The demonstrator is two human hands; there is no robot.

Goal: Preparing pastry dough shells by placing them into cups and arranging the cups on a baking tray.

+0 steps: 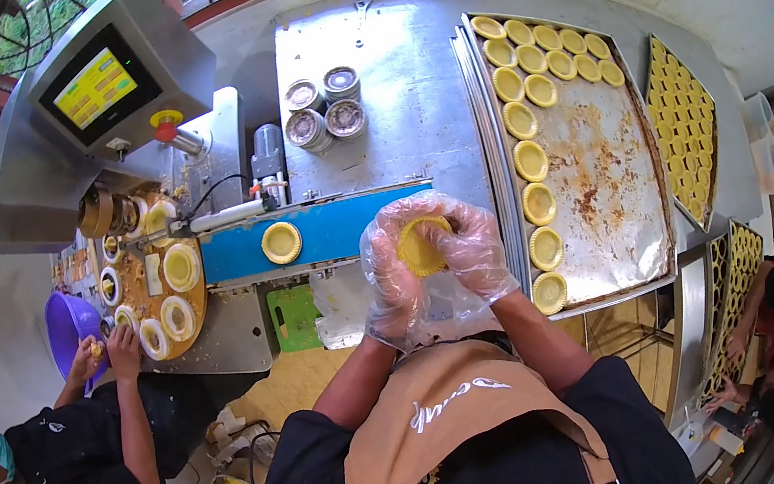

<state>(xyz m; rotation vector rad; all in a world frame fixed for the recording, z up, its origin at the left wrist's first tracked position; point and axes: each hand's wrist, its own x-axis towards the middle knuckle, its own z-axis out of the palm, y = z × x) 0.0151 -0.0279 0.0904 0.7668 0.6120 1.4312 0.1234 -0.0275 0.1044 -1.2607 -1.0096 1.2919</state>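
Note:
Both my hands wear clear plastic gloves and meet in front of me, near the end of a blue conveyor belt (331,224). Between them is a yellow pastry tart shell (420,250) with a crimped rim. My left hand (393,279) cups its left side. On the other side, my right hand (473,251) grips the rim, with its thumb over the inside of the shell. A second tart shell (281,243) lies on the belt to the left. To the right, a large metal baking tray (606,184) carries tart shells in rows along its far and left edges.
A forming machine with a touchscreen (98,85) and a rotating disc of moulds (144,292) stands left, where a co-worker's hands (105,355) work beside a purple basin (71,330). Stacked metal moulds (324,109) and a wrench (363,18) lie behind. Another person (772,325) handles trays at right.

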